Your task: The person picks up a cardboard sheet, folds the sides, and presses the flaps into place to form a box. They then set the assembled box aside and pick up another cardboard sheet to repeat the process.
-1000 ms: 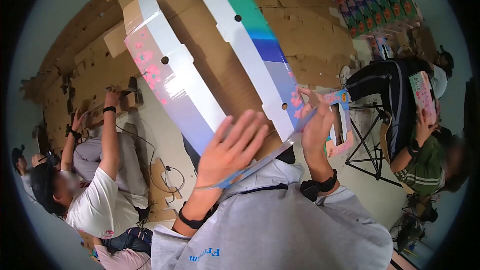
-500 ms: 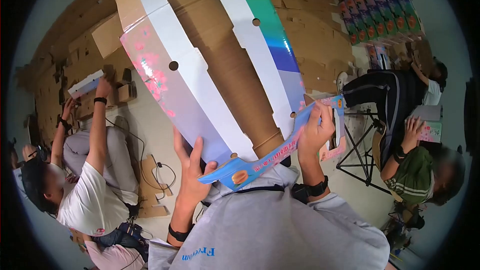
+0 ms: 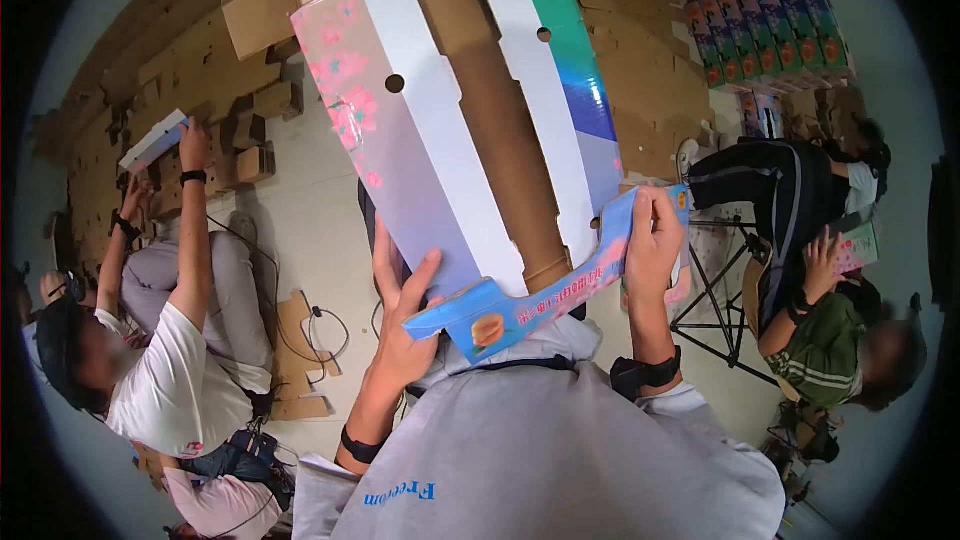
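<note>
A large printed cardboard box (image 3: 410,160) leans up in front of my body, its white inner flaps spread apart over brown corrugated board. Pink blossoms and lilac cover one side, green and blue the other. My left hand (image 3: 398,325) holds its lower left corner, the fingers partly behind the board. At the near end a curved blue end flap (image 3: 560,305) with a peach picture and pink lettering sticks out toward me. My right hand (image 3: 655,240) pinches the right end of that flap between thumb and fingers.
Flattened brown cardboard (image 3: 640,70) covers the far floor. Stacked printed boxes (image 3: 765,25) stand at the far right, near a black folding frame (image 3: 725,300). A co-worker on the left lifts a small box (image 3: 155,140); another sits at right with a printed box (image 3: 857,248). A cable (image 3: 318,312) lies on the floor.
The box has shifted right and tilted slightly in my hands, and both hands moved a little right with it. The left co-worker's small box has moved up and left.
</note>
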Tool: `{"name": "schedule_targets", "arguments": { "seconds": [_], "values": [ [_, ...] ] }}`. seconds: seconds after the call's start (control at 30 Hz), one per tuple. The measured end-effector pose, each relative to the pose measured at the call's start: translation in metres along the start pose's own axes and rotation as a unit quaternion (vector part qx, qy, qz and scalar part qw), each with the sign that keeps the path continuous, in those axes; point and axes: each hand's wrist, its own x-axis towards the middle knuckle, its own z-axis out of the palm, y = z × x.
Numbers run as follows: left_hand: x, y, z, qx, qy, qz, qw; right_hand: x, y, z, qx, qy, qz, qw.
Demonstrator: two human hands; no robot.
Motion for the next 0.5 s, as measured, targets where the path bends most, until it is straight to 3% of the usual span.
{"name": "schedule_targets", "arguments": {
  "seconds": [0.13,0.27,0.37,0.4,0.5],
  "values": [
    [0.002,-0.005,0.002,0.044,0.027,0.012,0.999,0.009,0.014,-0.003,0.071,-0.016,-0.043,0.996],
    [0.007,-0.012,-0.003,0.025,0.025,0.032,0.999,0.015,0.008,-0.001,0.134,-0.123,-0.023,0.983],
    [0.005,-0.01,-0.02,-0.163,0.064,-0.099,0.98,0.015,-0.028,0.001,0.163,-0.211,0.1,0.959],
    [0.01,0.002,-0.019,-0.319,0.128,-0.123,0.931,0.012,-0.021,0.002,0.189,-0.222,0.126,0.948],
    [0.014,0.024,-0.018,-0.292,0.208,-0.12,0.926,-0.002,0.008,0.014,0.234,-0.252,0.175,0.923]
  ]
}}
